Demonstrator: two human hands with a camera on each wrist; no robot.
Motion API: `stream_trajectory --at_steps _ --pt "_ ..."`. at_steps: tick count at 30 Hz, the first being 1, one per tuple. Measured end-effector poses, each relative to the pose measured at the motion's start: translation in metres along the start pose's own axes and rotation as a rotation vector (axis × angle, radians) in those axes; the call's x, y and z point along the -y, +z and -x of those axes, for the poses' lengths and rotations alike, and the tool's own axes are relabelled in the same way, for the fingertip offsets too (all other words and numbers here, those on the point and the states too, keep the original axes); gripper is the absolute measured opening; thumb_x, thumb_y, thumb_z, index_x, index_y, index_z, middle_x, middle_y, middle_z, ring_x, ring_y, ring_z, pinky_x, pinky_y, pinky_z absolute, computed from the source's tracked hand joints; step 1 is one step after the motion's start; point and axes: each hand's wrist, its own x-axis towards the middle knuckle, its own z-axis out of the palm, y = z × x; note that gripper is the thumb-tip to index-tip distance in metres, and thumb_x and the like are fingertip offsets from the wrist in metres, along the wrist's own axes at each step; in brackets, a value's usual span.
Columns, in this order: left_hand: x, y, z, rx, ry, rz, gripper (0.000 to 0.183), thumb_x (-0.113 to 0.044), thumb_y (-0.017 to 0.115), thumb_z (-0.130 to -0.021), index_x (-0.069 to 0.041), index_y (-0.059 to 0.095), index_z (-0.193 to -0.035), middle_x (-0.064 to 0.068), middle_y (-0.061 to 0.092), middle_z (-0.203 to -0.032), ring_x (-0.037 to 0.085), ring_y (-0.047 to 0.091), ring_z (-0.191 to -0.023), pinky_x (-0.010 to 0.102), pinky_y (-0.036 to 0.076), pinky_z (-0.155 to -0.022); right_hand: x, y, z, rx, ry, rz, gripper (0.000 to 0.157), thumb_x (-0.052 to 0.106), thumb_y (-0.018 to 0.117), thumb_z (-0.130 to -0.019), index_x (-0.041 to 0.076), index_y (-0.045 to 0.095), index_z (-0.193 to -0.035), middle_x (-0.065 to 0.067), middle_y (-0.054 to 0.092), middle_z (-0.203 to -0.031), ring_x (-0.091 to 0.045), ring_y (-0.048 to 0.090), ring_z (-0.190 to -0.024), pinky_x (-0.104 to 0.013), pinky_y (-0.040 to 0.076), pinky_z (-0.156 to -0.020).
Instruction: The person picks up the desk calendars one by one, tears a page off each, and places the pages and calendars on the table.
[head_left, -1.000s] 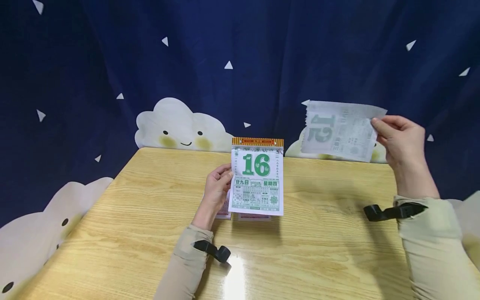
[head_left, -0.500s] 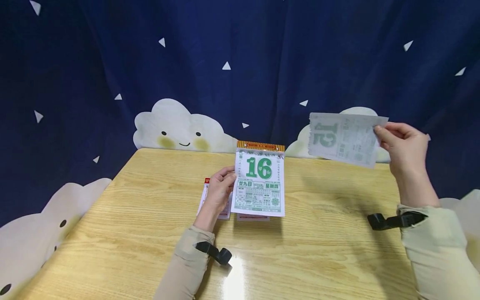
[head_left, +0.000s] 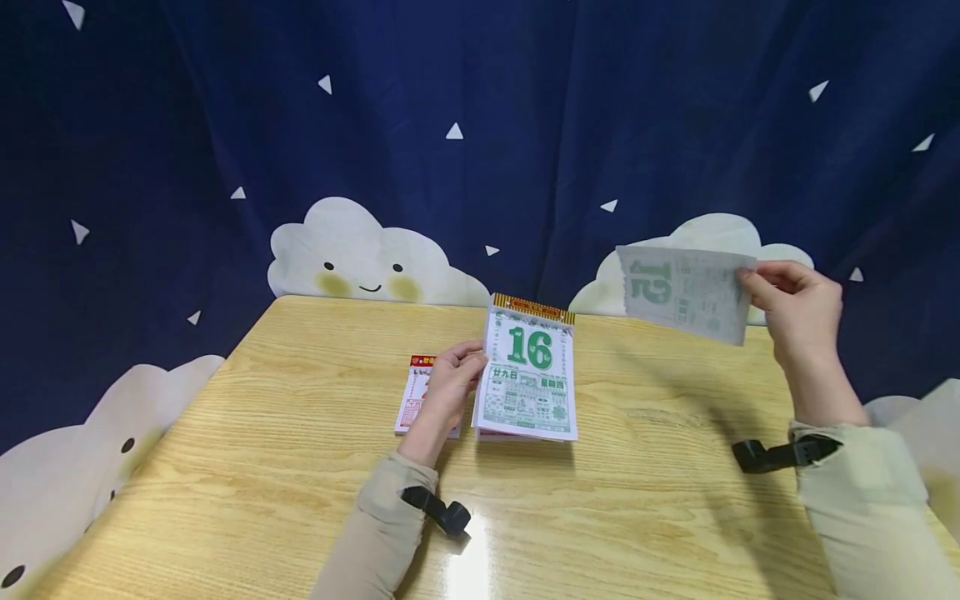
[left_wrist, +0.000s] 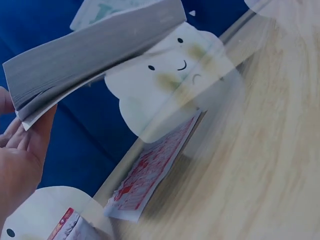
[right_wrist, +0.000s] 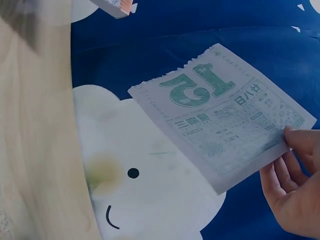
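My left hand (head_left: 450, 387) grips the left edge of a tear-off calendar (head_left: 528, 375), a thick pad with a striped yellow-and-red top band and a green 16 on its front page. It is raised above the table; the left wrist view shows the pad's page edges (left_wrist: 95, 55) side-on. Off to the right, my right hand (head_left: 806, 329) pinches a torn-off calendar page (head_left: 686, 292) between thumb and fingers. That thin sheet lies sideways in the air, its green 15 towards the ragged left edge. The right wrist view shows the page's printed face (right_wrist: 215, 115).
Partly behind my left forearm, a red-topped calendar (head_left: 412, 400) lies on the wooden table (head_left: 315, 483). Beneath the raised pad lies a red-printed sheet or pad (left_wrist: 155, 165), mostly hidden in the head view. A dark blue curtain (head_left: 405, 100) with clouds hangs behind the table's far edge.
The 16 calendar has shifted right and slightly down, and now tilts clockwise. My right hand has lowered the torn page. More of the red-topped calendar shows beside my left hand.
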Motion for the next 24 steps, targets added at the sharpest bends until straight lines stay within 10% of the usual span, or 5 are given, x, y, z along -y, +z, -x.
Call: stream_trajectory --at_steps 24 --pt "0.026 0.025 0.0 -0.012 -0.101 -0.109 0.032 -0.004 0.055 -0.08 0.007 0.058 -0.11 0.011 0.068 -0.086 0.008 0.061 -0.062 0.021 0.051 -0.054 -0.033 0.001 0.004 0.007 -0.101 0.435 0.035 0.036 0.058 -0.086 0.008 0.064 -0.105 0.037 0.042 -0.067 0.014 0.044 -0.068 -0.008 0.037 -0.059"
